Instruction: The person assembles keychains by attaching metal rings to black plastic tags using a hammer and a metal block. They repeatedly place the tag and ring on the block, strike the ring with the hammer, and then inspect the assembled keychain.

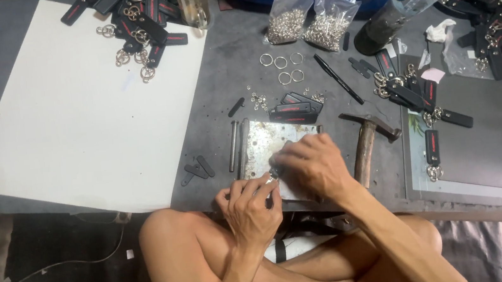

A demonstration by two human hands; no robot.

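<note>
At six o'clock on the grey surface (pixel 225 87), both hands pinch a small metal fitting (pixel 273 174) over a worn steel plate (pixel 270 142): left hand (pixel 251 206), right hand (pixel 314 164); light, stiff, slippery, best gripped by fingertips

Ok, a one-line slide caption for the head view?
Both hands, left and right, work a small metal piece over a worn metal plate, hammer beside it.

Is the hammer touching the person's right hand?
Apart. In the head view the hammer lies on the grey mat to the side of the right hand, with a strip of mat showing between them.
</note>
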